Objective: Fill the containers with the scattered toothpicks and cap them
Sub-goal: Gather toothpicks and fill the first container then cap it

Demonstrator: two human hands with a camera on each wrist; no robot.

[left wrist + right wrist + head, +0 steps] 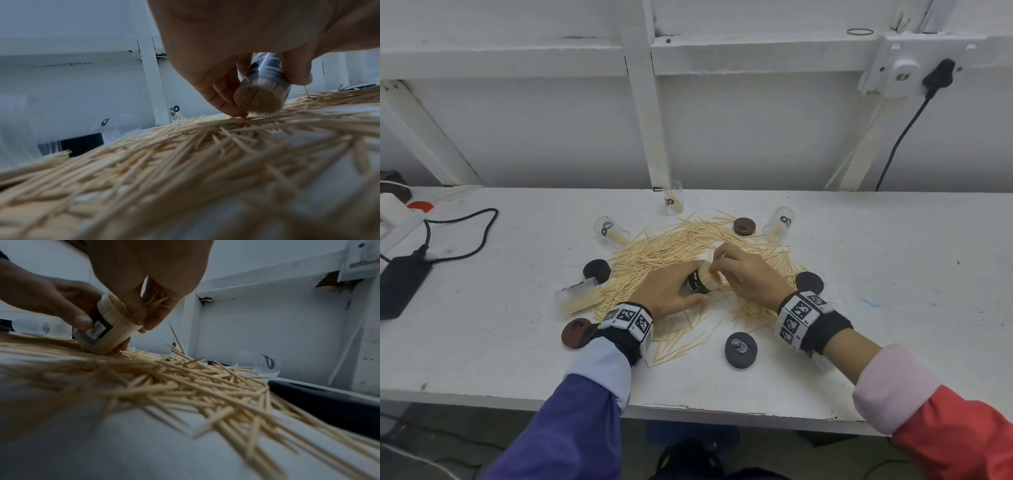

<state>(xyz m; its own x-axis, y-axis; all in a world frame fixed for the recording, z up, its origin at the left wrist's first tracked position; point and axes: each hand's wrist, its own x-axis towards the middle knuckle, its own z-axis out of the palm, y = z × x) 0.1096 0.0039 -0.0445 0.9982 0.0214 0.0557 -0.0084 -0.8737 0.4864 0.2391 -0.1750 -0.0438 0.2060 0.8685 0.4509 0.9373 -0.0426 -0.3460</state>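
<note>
A heap of loose toothpicks [671,246] covers the middle of the white table [893,274]. My left hand [671,291] grips a clear container [698,282] with a black label, tilted on the heap and packed full of toothpicks. Seen from the left wrist, its packed bottom [260,100] faces the camera. My right hand [739,270] pinches a small bunch of toothpicks [156,302] at the container's open mouth [121,308]. Other clear containers stand or lie at the back [674,198], left [609,231], right [779,222] and near left [577,296].
Loose caps lie around the heap: black ones [596,270] [809,282] [740,349] and brown ones [744,226] [576,332]. A black power adapter [400,284] with its cable sits at the far left. A white framed wall [647,120] rises behind the table.
</note>
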